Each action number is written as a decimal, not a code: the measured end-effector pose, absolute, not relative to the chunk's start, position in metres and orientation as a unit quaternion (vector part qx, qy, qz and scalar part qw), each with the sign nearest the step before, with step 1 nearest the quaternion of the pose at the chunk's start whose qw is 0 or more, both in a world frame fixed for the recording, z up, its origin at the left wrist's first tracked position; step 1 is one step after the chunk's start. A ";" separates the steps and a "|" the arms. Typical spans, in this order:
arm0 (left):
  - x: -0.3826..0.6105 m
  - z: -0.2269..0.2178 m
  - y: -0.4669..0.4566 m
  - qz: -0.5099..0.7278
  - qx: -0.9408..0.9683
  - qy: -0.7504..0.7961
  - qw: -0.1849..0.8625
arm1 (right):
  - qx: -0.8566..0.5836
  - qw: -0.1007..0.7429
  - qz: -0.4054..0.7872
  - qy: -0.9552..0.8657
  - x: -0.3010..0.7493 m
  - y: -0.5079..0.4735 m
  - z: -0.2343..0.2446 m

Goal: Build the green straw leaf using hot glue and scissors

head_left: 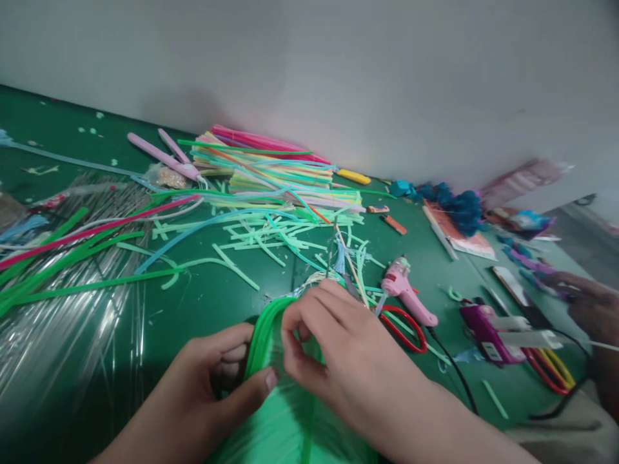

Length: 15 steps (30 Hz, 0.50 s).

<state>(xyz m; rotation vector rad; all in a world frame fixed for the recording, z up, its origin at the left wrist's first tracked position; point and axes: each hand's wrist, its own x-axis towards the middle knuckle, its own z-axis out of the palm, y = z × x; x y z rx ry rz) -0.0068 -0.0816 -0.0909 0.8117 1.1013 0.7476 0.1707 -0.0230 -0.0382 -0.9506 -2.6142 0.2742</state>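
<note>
In front of me is a green leaf-shaped piece [290, 412] with a thick fuzzy rim, apparently of pipe cleaners, and a ridge down its middle. My left hand [217, 380] grips its left edge, thumb on the near face and the other fingers behind the rim. Over its upper part is my right hand [333, 341], thumb and forefinger pinched together at the surface. Whatever those fingertips hold is too small or hidden to make out. Just beyond my right hand lie scissors with red handles [403, 328] and a pink glue gun [399, 287].
Bundles of coloured pipe cleaners [280, 167] and cut pale-green pieces lie at the back. Left are thin clear strands [97, 322] and a pink hair-straightener-like tool [159, 154]. At right, another person's hand [594, 309] is near a magenta glue gun [493, 335] and black cables.
</note>
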 end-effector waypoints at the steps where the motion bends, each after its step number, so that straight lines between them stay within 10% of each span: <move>1: -0.006 -0.090 -0.081 0.339 0.360 0.496 0.714 | -0.343 0.187 0.092 -0.916 0.172 -0.023 -0.036; 9: -0.007 -0.094 -0.080 0.334 0.376 0.465 0.729 | -0.408 0.264 0.162 -0.859 0.199 -0.030 -0.010; 15: -0.010 -0.098 -0.080 0.336 0.376 0.465 0.728 | -0.397 0.301 0.501 -0.707 0.217 -0.040 -0.008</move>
